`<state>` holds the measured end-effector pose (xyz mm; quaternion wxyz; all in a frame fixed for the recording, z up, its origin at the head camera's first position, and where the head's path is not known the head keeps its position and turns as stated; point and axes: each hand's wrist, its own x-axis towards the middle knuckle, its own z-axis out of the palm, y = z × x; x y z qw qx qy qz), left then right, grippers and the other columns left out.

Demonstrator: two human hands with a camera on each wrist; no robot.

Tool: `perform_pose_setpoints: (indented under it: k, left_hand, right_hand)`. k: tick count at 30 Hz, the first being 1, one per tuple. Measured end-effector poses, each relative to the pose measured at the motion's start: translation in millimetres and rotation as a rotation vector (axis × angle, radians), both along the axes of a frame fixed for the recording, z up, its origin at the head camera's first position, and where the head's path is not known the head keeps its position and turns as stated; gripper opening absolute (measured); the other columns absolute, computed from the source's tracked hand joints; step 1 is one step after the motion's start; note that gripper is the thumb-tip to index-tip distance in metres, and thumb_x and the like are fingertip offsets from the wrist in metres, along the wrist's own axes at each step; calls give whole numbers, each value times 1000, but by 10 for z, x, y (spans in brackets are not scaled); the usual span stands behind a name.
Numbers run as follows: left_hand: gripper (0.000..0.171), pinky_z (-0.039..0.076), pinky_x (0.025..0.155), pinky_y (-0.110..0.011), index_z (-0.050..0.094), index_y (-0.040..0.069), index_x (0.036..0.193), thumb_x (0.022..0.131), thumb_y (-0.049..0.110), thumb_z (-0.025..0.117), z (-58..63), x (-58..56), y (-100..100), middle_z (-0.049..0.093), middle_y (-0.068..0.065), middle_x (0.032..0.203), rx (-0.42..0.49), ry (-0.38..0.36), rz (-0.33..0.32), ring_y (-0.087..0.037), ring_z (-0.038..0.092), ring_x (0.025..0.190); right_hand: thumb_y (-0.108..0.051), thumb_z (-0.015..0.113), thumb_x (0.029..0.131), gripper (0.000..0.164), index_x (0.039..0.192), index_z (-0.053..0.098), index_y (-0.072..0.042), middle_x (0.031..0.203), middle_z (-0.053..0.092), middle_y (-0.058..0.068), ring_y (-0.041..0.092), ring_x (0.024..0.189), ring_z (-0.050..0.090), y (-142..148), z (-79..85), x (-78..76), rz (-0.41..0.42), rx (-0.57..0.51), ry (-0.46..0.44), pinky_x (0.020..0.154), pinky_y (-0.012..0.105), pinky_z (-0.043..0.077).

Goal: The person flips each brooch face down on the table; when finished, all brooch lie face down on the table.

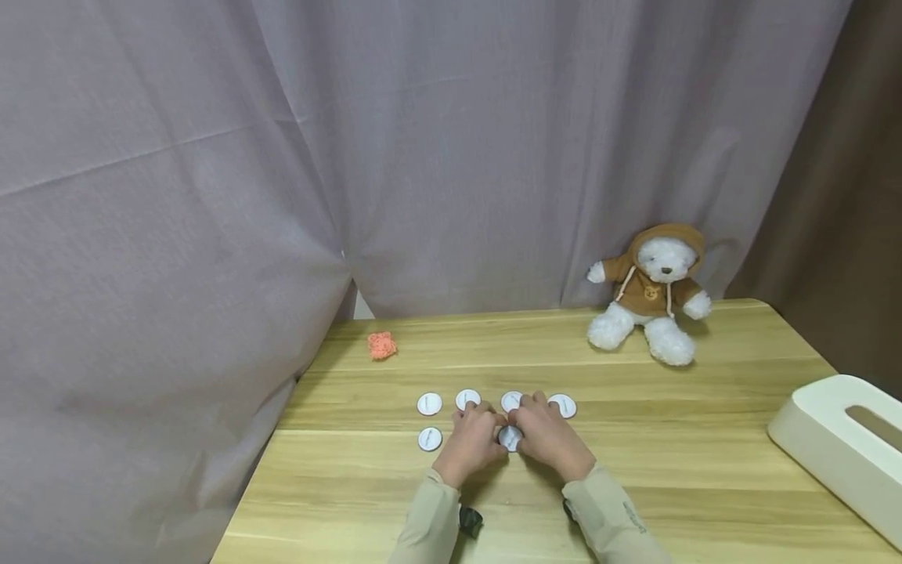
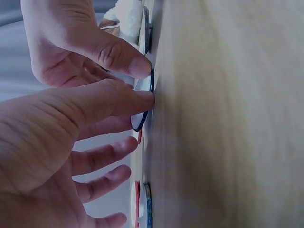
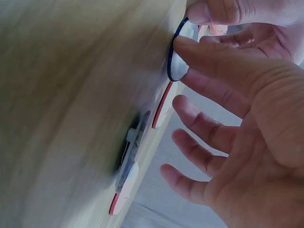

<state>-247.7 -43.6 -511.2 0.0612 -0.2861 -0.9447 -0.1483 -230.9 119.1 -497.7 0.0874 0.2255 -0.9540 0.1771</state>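
Observation:
My left hand [image 1: 470,442] and my right hand [image 1: 551,435] meet over a round white disc [image 1: 510,439] with a small dark mark on its face. Each hand pinches its edge between thumb and finger, one from either side. In the wrist views the disc [image 2: 141,111] shows a dark blue rim and is tilted near the tabletop. The other fingers of the right hand [image 3: 237,109] are spread off the disc. Behind the hands a row of similar white discs includes one disc [image 1: 468,399] by the left fingertips and another disc [image 1: 512,401] partly covered by the right.
Farther left lie two more discs, a back one [image 1: 429,403] and a front one [image 1: 430,439]; another disc [image 1: 563,405] is at right. The wooden table [image 1: 338,486] also bears an orange mesh lump [image 1: 382,345], a teddy bear [image 1: 651,294] and a white box [image 1: 838,439] with a slot.

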Motion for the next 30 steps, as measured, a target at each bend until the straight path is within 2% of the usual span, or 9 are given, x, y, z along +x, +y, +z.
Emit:
perform_pose_setpoints:
  k: [7, 14, 19, 26, 30]
  left_hand:
    - [29, 39, 76, -42, 79, 15, 96, 68, 17, 87, 9, 17, 4, 66, -3, 101, 5, 9, -1, -24, 53, 91]
    - [23, 42, 81, -51, 78, 14, 90, 69, 15, 87, 36, 26, 4, 67, -4, 100, 13, 9, 3, -25, 54, 89]
    - [25, 43, 84, -55, 79, 13, 96, 73, 19, 85, 67, 37, 14, 68, -5, 104, 15, 1, 18, -26, 56, 92]
    - [28, 42, 87, -57, 78, 12, 103, 79, 26, 81, 93, 41, 50, 68, -6, 109, 23, -20, 30, -25, 55, 94]
    - [30, 41, 86, -54, 78, 12, 105, 79, 28, 80, 108, 47, 69, 68, -5, 109, 19, -36, 34, -24, 55, 96]
  right_hand:
    - [4, 78, 66, 21, 72, 66, -12, 82, 55, 6, 31, 85, 48, -6, -10, -5, 7, 11, 18, 68, 50, 43]
    - [6, 75, 64, 24, 68, 58, -11, 79, 52, 4, 29, 81, 47, 3, -38, 1, 22, -7, 56, 64, 47, 41]
    - [1, 76, 66, 24, 68, 57, -12, 78, 51, 3, 30, 82, 48, 32, 8, 18, 17, 0, 42, 65, 47, 41]
    - [-7, 79, 74, 14, 81, 67, -7, 83, 56, 5, 33, 89, 51, 137, 96, 58, -29, 9, 16, 71, 51, 42]
    - [-8, 80, 77, 19, 92, 70, -3, 90, 60, 8, 35, 94, 53, 206, 135, 92, -49, 13, -17, 77, 56, 44]
